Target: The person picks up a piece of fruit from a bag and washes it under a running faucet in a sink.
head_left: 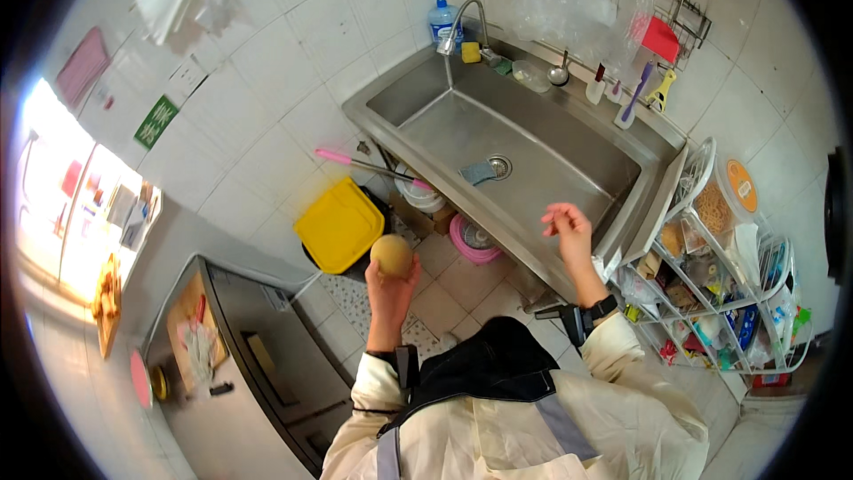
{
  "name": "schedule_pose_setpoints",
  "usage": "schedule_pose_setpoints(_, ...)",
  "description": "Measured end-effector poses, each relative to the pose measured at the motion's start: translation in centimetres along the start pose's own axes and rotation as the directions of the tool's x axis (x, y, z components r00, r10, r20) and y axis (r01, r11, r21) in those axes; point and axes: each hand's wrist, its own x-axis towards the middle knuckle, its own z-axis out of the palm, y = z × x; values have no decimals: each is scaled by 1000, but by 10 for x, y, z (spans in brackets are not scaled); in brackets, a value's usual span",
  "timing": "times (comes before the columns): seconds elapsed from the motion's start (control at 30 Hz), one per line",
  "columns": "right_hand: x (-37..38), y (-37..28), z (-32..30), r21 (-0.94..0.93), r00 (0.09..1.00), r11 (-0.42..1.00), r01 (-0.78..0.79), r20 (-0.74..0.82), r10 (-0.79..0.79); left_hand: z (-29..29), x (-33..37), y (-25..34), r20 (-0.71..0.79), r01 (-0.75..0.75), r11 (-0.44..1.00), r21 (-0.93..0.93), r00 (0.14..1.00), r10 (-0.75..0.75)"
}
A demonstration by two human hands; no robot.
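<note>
My left hand (391, 292) is wrapped round the underside of a smooth, round yellow-brown fruit (391, 255), held above the floor on the near side of the sink; its exact kind does not show. Over the right part of the steel sink (533, 188), near its front edge, my right hand (569, 229) hangs with fingers loosely bent and apart, nothing in them. Water runs from the curved faucet (470, 5) into the far left corner of the basin. A grey-blue cloth (477, 172) lies beside the drain (500, 166).
A bin with a yellow lid (340, 225) stands left of the sink, and a pink basin (475, 240) sits beneath it. To the right is a loaded wire rack (711, 293). Brushes and a ladle (559, 71) line the back ledge. A dark-fronted appliance (275, 351) stands at lower left.
</note>
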Motion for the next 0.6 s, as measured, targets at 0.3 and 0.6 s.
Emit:
schedule_pose_setpoints(0.3,195,-13,33,-19,994,997,-77,76,78,40,206,16,114,286,958,-14,952,-282)
schedule_pose_setpoints(0.6,482,54,115,-110,955,980,-164,232,186,58,366,28,-30,346,926,149,938,-345)
